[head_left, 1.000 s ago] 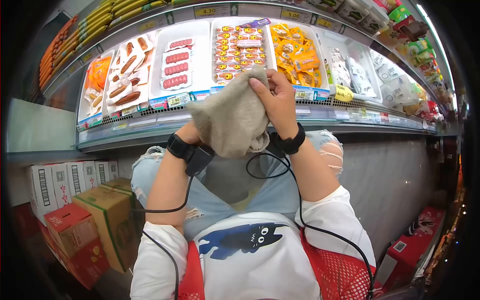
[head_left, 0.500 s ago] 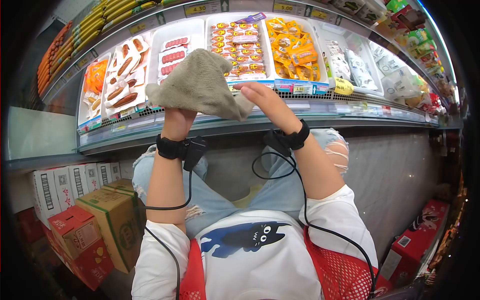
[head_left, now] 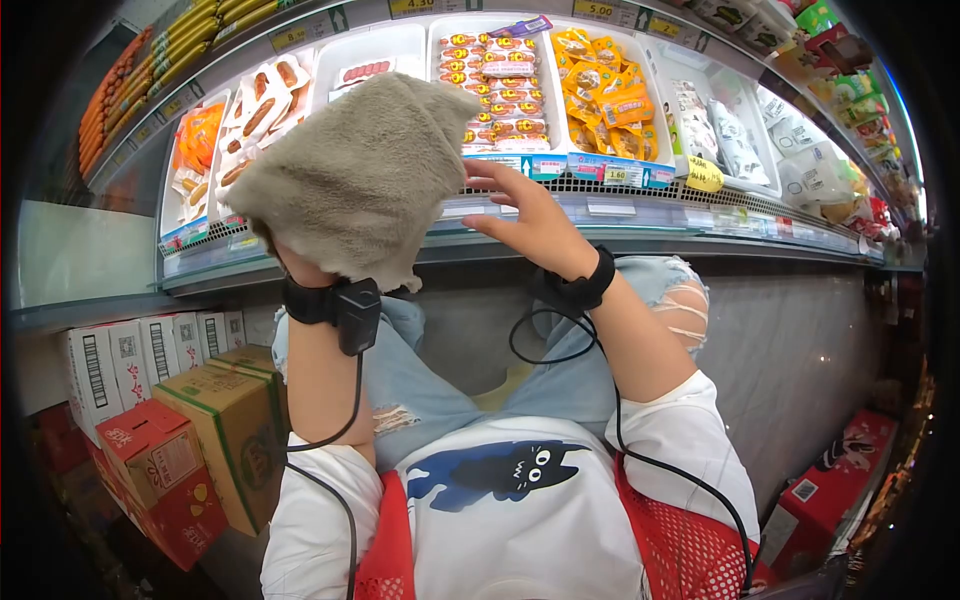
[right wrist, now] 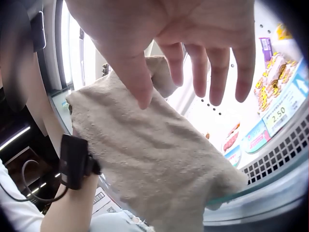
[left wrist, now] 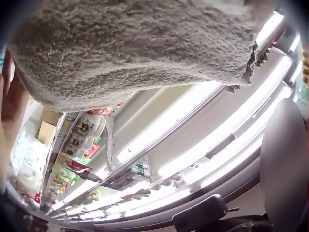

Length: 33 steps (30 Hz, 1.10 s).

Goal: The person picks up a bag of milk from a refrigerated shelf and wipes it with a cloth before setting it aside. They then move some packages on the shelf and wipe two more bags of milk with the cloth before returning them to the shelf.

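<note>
A grey-beige cloth (head_left: 350, 180) lies draped over my left hand (head_left: 305, 268), held up in front of the chilled shelf. Only the heel of that hand shows below it; the fingers are hidden, so I cannot tell how they hold it. My right hand (head_left: 530, 215) is just right of the cloth, its fingers extended and spread, with nothing in them. In the right wrist view those fingers (right wrist: 219, 72) point down over the upper part of the cloth (right wrist: 140, 130). The cloth (left wrist: 125, 53) fills the top of the left wrist view.
Behind the hands, white trays hold sausages (head_left: 505, 90), orange packets (head_left: 610, 95) and white packs (head_left: 735, 140). A glass front edge (head_left: 640, 240) runs below them. Cartons (head_left: 235, 420) stand at lower left and a red box (head_left: 830, 480) at lower right. Cables hang from both wrists.
The cloth, gripped by the right hand a second ago, has moved left with the left hand beneath it and spread wider. The right hand has let go and its fingers have straightened.
</note>
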{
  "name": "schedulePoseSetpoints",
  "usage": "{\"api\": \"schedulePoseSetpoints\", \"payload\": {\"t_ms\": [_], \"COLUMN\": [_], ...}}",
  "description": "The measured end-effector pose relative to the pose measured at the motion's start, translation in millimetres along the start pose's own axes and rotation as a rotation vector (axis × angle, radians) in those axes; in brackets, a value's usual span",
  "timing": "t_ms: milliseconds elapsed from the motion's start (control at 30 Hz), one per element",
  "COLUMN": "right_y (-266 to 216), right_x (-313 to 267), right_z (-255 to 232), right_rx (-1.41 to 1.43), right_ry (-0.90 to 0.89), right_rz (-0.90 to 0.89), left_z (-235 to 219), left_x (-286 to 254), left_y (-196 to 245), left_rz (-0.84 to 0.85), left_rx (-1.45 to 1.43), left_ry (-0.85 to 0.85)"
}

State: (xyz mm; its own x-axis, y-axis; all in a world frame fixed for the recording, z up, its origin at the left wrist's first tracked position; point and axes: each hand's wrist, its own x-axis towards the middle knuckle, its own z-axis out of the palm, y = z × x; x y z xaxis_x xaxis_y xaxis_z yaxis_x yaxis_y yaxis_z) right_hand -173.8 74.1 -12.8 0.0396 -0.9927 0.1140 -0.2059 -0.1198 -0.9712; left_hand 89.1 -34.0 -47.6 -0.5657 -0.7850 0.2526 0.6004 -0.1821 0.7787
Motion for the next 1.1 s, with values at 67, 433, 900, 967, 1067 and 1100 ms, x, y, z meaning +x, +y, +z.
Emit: {"api": "schedulePoseSetpoints", "payload": {"t_ms": [67, 433, 900, 967, 1067, 1100], "right_y": [8.6, -17.0, -13.8, 2.6, 7.3, 7.9], "right_x": [0.9, -2.5, 1.1, 3.2, 3.3, 4.5], "right_z": [1.6, -13.2, -27.3, -30.8, -34.7, -35.1], "right_rx": [0.106, 0.918, 1.117, 1.006, 0.986, 0.937], "right_ry": [-0.029, 0.023, 0.054, 0.086, 0.318, 0.384], "right_rz": [0.036, 0.215, 0.199, 0.285, 0.271, 0.207], "left_z": [33.6, 100.8, 91.1, 90.5, 79.2, 81.7], "left_x": [14.9, 48.2, 50.4, 50.5, 53.5, 53.3], "left_y": [7.9, -0.5, -13.0, -4.3, 7.1, 11.9], "left_rz": [0.027, -0.487, -0.187, -0.100, -0.023, -0.024], "left_rx": [-0.521, 0.014, 0.186, 0.136, 0.181, 0.268], "left_ry": [-0.064, 0.317, 0.083, 0.162, 0.232, 0.246]}}
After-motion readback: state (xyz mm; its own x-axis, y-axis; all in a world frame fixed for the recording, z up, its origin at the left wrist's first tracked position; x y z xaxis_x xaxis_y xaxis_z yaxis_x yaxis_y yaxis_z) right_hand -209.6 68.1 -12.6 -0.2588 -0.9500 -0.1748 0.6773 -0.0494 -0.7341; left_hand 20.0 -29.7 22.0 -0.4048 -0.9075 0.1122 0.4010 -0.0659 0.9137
